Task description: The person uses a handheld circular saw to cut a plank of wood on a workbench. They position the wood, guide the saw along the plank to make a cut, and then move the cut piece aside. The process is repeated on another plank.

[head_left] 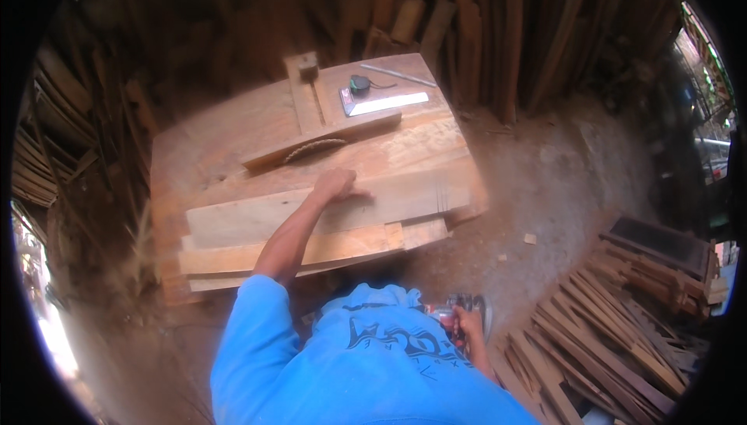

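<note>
A wide pale wooden board [257, 217] lies across the near part of a wooden worktable. My left hand [336, 185] is closed at its far edge, fingers curled over it and thumb on top. Low on my right side, my right hand [469, 326] grips a red handheld power tool [443, 316], partly hidden by my blue shirt. A round part shows at the tool's right side. Beyond the board, a toothed saw blade [315, 147] rises from the tabletop beside a long wooden fence strip [268, 157].
On the worktable [210, 133] are a try square [389, 104], a tape measure [359, 84], a thin rod [397, 75] and a wooden T-shaped piece [305, 94]. More planks [334, 248] lie along the near edge. Lumber [498, 36] stands behind; wood strips [599, 339] pile at lower right.
</note>
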